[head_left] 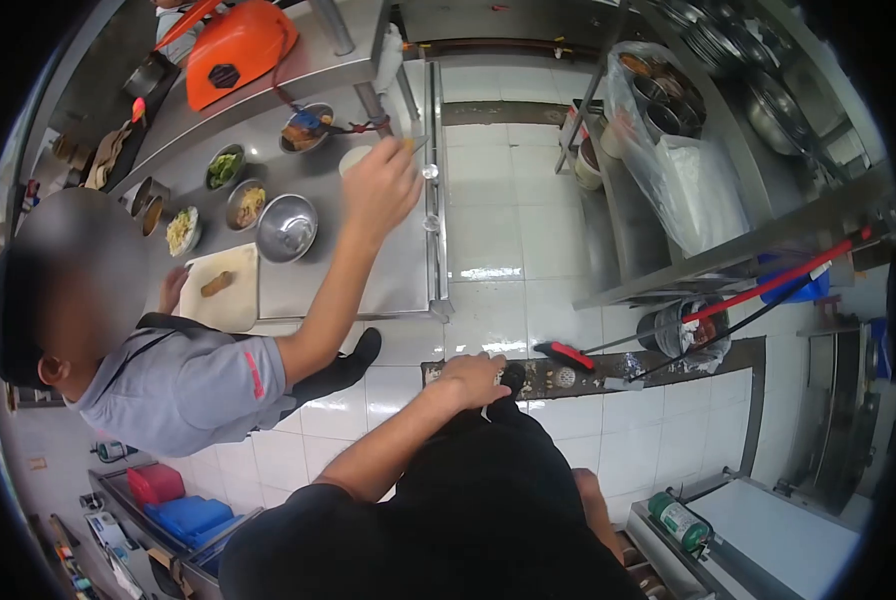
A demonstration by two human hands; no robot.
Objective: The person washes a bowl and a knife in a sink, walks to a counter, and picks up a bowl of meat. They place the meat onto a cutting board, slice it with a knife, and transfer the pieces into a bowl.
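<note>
My left hand [473, 380] is held low in front of my dark clothing, over the floor. Its fingers are loosely bent and partly apart, and I see nothing in them. Of my right arm only a piece of forearm [593, 505] shows; the hand is hidden. To my left, a co-worker stands at a steel table [353, 275]. That person's raised hand [383, 185] pinches something small that I cannot make out. Their other hand [173, 290] is beside a white cutting board [230, 315] with a brown, rolled food piece [217, 284] on it.
Metal bowls of food stand around a shiny bowl [287, 228] on the table. An orange appliance [243, 55] sits on the shelf above. To the right are a rack [688, 265], a red-handled tool [778, 275] and a brush [566, 355] near the floor drain strip.
</note>
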